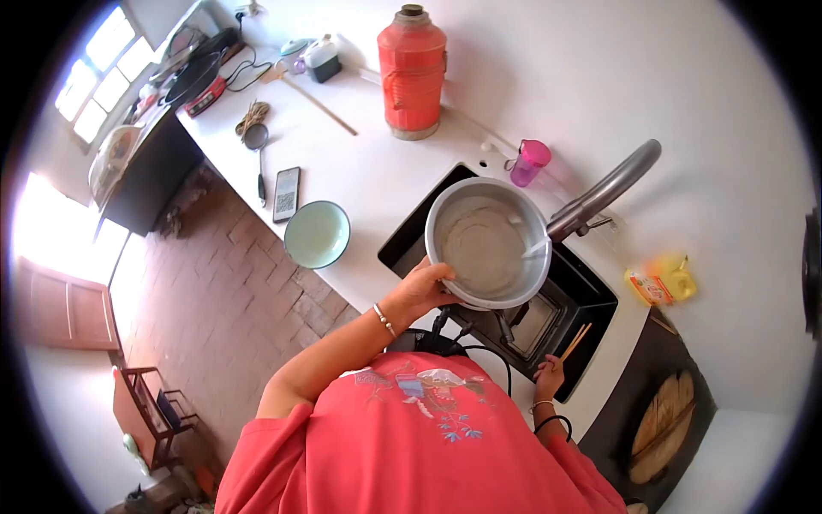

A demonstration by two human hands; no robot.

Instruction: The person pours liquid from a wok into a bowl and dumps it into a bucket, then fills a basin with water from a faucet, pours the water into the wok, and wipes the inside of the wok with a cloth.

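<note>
My left hand (419,289) grips the near rim of a round grey metal pot (445,206), thumb over the edge. The pot is held over the black sink (597,295), beneath the curved metal faucet (612,188). A pale streak at the faucet's mouth looks like running water, and cloudy-looking water seems to cover the pot's bottom. Lower right, my right hand (550,373) is closed around a pair of chopsticks (575,341) near the sink's edge. The pot hides part of the sink.
Left of the sink on the white counter (368,180) stand a pale green enamel bowl (317,234), a phone (287,195) and a strainer (256,137). Behind are a red thermos (413,77) and a pink cup (531,163). A yellow bottle (679,283) lies right; a wooden lid (664,428) sits below.
</note>
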